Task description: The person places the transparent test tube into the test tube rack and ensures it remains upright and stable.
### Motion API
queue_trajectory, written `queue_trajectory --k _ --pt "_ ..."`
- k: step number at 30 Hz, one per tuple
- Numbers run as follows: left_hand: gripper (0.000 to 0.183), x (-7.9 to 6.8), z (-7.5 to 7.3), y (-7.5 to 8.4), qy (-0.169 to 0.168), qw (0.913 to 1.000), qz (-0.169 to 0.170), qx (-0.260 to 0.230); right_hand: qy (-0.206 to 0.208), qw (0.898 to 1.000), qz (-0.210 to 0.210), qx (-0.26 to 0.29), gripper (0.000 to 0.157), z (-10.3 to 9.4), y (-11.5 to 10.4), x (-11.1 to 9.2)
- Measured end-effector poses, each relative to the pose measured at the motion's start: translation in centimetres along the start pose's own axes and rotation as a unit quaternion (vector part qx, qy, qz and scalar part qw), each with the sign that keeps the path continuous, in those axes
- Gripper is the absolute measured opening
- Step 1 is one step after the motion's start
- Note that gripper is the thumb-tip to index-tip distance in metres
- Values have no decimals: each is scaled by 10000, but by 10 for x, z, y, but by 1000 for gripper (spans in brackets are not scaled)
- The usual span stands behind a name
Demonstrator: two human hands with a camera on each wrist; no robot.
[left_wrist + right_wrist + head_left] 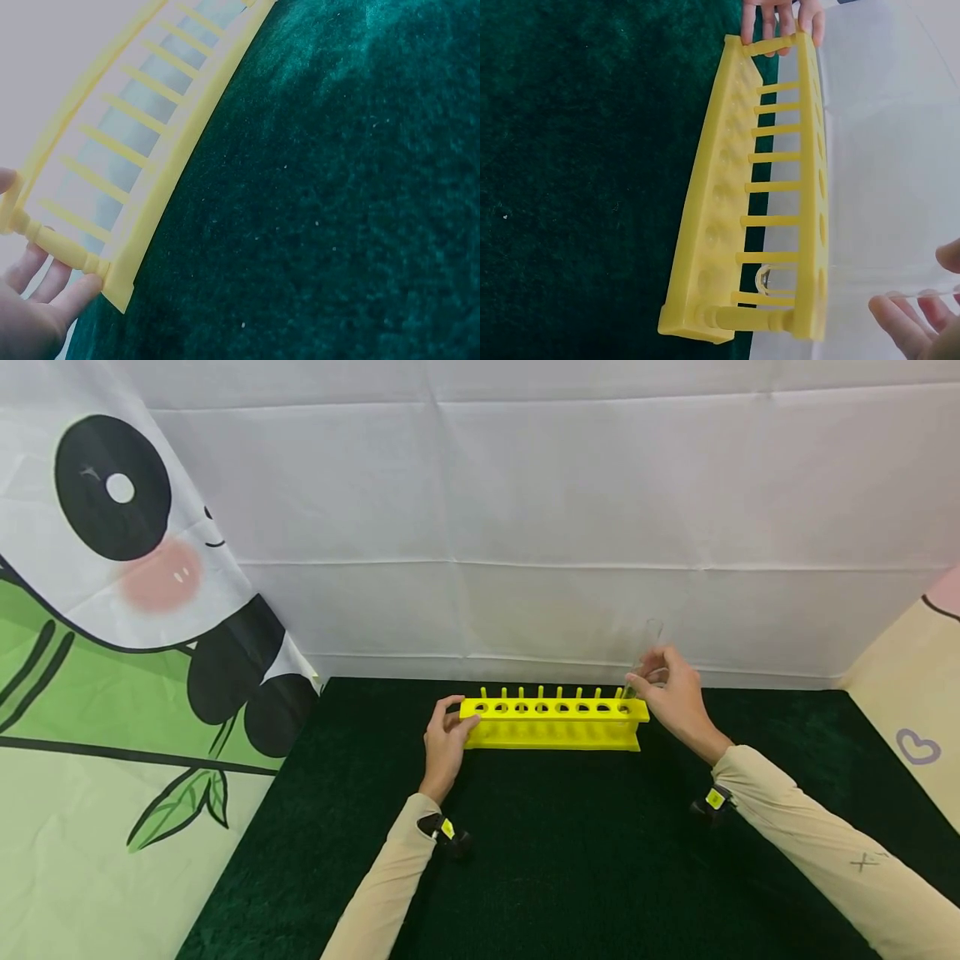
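A yellow test tube rack point(551, 734) stands on the dark green cloth, with a row of holes along its top and upright pegs behind them. My left hand point(444, 747) grips the rack's left end; the left wrist view shows its fingers point(79, 294) around the end post. At the opposite end, my right hand point(675, 697) pinches a clear glass test tube point(654, 631), which leans to the right. In the right wrist view, the tube's rounded bottom point(763, 280) shows below the rack's top plate, through the end hole, above the base.
Dark green cloth point(570, 852) covers the table. A white sheet point(570, 510) hangs behind the rack. Printed cloth with a panda drawing point(112, 485) hangs at the left, and a cream printed cloth point(907, 693) at the right.
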State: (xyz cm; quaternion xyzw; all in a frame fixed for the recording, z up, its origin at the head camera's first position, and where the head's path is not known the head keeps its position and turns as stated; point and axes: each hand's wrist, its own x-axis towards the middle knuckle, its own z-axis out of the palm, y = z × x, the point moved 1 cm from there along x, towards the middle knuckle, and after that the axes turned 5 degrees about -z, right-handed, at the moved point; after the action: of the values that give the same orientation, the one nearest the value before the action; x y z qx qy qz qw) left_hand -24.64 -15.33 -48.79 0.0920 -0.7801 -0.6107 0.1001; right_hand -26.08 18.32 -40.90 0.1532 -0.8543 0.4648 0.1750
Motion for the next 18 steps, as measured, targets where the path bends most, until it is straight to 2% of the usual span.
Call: queue_trajectory --k 8,18 --pt "38 0 -1 0 1 10000 60 19 -72 9999 83 -38 32 3 3 -3" --pt "43 0 -2 0 13 10000 53 46 45 10000 -60 -23 28 7 4 -5"
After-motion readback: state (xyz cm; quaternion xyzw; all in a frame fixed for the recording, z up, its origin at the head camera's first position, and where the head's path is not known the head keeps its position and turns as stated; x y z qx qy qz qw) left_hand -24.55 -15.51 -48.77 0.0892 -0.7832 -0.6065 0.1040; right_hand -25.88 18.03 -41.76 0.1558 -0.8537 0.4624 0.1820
